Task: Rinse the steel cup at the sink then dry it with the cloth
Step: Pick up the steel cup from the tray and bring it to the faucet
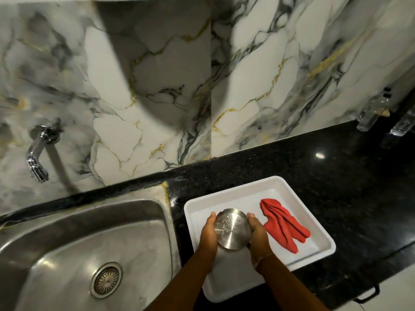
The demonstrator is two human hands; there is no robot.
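The steel cup (232,230) is upside down over the white tray (242,187), its round base facing me with water drops on it. My left hand (208,236) grips its left side and my right hand (258,237) grips its right side. A crumpled red cloth (283,223) lies in the tray just right of my right hand, not touched. The steel sink (74,250) with its round drain (106,280) lies to the left. A chrome tap (38,158) sticks out of the wall above it, with no water running.
The tray rests on a black granite counter (325,176) against a marble-patterned wall (168,86). Clear bottles (370,117) stand at the far right of the counter. A dark drawer handle (368,295) shows below the counter's front edge.
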